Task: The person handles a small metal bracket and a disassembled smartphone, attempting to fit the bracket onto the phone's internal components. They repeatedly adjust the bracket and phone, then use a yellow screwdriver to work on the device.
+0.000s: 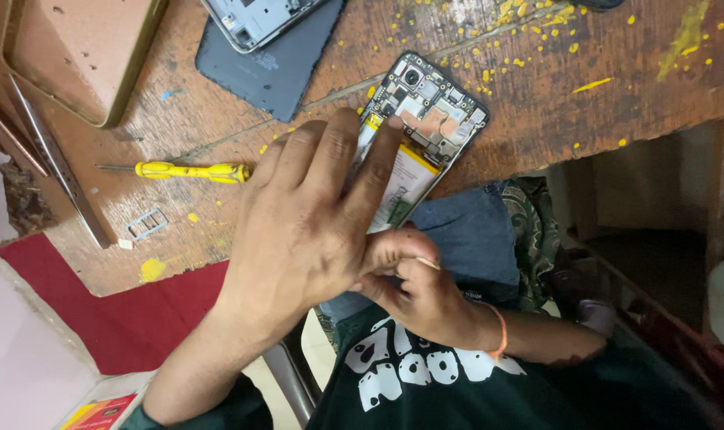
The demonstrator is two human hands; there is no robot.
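Step in hand: judging from the picture, the person is working at the lower end of an opened smartphone (414, 143), probably freeing or seating something near the bottom edge of its battery (402, 187); the exact part is hidden by the hands.
Phone's place: centre of the frame, lying slantwise on the worn wooden table (537, 103), its lower end overhanging the table edge towards the person's lap; camera and circuit boards are exposed at its upper end.
Left hand (310, 231): spread flat over the phone's lower half, fingers apart and pressing down on the battery, pinning the phone rather than gripping it.
Right hand (426, 299): just below the left, at centre-bottom, touching its thumb; the fingers are curled together at the phone's lower edge, seemingly pinched on something small and pale, though what it is cannot be told.
Yellow screwdriver (183, 170): lies on the table left of the left hand, untouched.
Tweezers (55, 171): on the table at the far left, well apart from the hands.
SIM tray (147, 224): small metal frame, lower left on the table.
Dark back cover (270, 68): upper centre, with another opened device (254, 20) on top of it.
Next move calls for: a steady hold by the flat hand so the phone does not tip off the edge, and a small, careful pull or push by the lower hand.
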